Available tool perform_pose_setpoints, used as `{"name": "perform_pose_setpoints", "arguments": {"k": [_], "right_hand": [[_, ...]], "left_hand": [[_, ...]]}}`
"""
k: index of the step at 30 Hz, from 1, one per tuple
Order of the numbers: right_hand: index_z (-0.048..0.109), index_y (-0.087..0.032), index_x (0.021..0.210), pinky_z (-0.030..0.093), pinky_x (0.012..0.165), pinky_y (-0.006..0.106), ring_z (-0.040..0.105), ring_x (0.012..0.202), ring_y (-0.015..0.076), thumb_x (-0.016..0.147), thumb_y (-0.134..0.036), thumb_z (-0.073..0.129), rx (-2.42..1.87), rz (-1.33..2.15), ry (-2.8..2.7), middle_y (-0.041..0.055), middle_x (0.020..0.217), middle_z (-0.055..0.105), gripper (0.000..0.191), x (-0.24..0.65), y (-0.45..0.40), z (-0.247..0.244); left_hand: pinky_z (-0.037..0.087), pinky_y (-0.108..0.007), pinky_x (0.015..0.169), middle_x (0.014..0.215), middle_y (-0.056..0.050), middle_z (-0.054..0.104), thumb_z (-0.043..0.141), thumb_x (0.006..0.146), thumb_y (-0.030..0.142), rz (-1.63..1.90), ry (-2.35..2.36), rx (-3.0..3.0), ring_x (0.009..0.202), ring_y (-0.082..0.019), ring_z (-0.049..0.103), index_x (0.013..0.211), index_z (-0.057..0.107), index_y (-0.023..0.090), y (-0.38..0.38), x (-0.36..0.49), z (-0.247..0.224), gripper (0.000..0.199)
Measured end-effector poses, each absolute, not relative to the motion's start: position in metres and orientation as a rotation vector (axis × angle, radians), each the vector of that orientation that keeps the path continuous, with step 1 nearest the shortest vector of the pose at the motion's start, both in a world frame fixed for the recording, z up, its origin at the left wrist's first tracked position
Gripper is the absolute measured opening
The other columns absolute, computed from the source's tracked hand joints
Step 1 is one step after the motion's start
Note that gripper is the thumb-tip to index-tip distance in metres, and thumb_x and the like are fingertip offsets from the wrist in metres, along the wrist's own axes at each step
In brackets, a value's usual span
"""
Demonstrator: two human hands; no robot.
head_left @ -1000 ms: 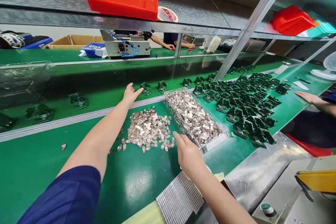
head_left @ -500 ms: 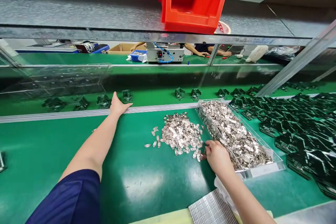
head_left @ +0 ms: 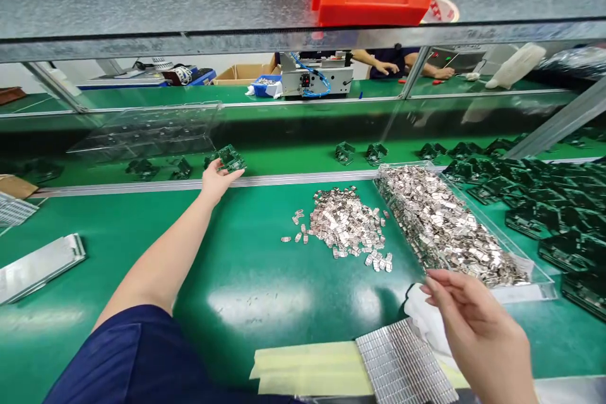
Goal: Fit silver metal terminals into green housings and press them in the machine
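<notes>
At the far side of the bench, my left hand [head_left: 216, 178] is closed on a small green circuit board [head_left: 231, 158], which tilts up between fingers and thumb. My right hand [head_left: 478, 322], nearer to me, has its thumb and fingers pinched together. Whatever it may hold is too small to make out. Left of it and further off lies a loose pile of small silvery metal clips [head_left: 348, 221]. A clear plastic tray [head_left: 534, 291], full of the same clips, stands just beyond my right hand. Below, a block of silvery metal strips [head_left: 404, 360] rests on yellow tape [head_left: 312, 369].
Several circuit boards [head_left: 377, 153] line the belt behind a metal rail [head_left: 303, 179]. Many more boards [head_left: 530, 208] crowd the right. Flat metal pieces [head_left: 42, 268] lie left. A red bin [head_left: 374, 0] sits on the overhead shelf. A person's hands [head_left: 386, 67] show across the line.
My left hand has closed on a circuit board and tilted it up. My right hand has drawn back from the clip pile toward me. The view has shifted left and down.
</notes>
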State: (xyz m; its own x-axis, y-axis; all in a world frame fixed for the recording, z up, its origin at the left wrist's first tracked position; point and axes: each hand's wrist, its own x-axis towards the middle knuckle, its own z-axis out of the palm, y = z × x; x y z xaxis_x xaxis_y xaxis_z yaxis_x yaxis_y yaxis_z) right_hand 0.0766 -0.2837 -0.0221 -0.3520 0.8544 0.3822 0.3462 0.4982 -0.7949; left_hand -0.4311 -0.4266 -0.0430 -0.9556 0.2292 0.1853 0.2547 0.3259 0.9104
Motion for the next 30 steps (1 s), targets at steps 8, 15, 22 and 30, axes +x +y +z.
{"name": "perform_pose_setpoints", "arguments": {"k": [8, 15, 22, 30], "right_hand": [[0.070, -0.020, 0.097, 0.060, 0.071, 0.020, 0.072, 0.077, 0.0215, 0.069, -0.051, 0.078, -1.132, 1.196, -1.724, 0.0067, 0.086, 0.074, 0.042, 0.091, -0.323, -0.027], [0.072, -0.019, 0.085, 0.059, 0.058, 0.021, 0.067, 0.060, 0.0186, 0.072, -0.045, 0.078, -1.076, 1.264, -1.664, 0.0048, 0.067, 0.070, 0.030, 0.095, -0.353, -0.013], [0.073, -0.020, 0.089, 0.056, 0.063, 0.025, 0.064, 0.068, 0.0171, 0.080, -0.035, 0.072, -0.920, 1.349, -1.584, 0.0051, 0.081, 0.068, 0.017, 0.085, -0.370, -0.005], [0.061, -0.020, 0.092, 0.047, 0.059, 0.025, 0.057, 0.063, 0.0142, 0.075, -0.028, 0.071, -1.026, 1.375, -1.358, 0.0006, 0.075, 0.065, 0.022, 0.073, -0.382, -0.014]], "left_hand": [[0.053, -0.037, 0.086, 0.107, -0.014, 0.066, 0.089, 0.048, 0.026, -2.180, -2.345, -0.492, 0.095, -0.025, 0.067, 0.112, 0.056, 0.012, -0.441, -0.376, -0.051, 0.074], [0.056, -0.036, 0.081, 0.095, -0.006, 0.068, 0.085, 0.052, 0.047, -2.796, -2.087, -0.823, 0.081, -0.019, 0.070, 0.093, 0.060, 0.015, -0.385, -0.272, -0.035, 0.058], [0.056, -0.022, 0.070, 0.103, -0.002, 0.067, 0.090, 0.051, 0.019, -3.199, -2.089, -1.179, 0.081, -0.013, 0.068, 0.106, 0.052, 0.022, -0.406, -0.168, 0.003, 0.066], [0.058, -0.023, 0.068, 0.092, 0.000, 0.062, 0.084, 0.065, 0.019, -3.221, -2.204, -1.920, 0.076, -0.012, 0.065, 0.106, 0.048, 0.022, -0.422, -0.083, -0.034, 0.055]]}}
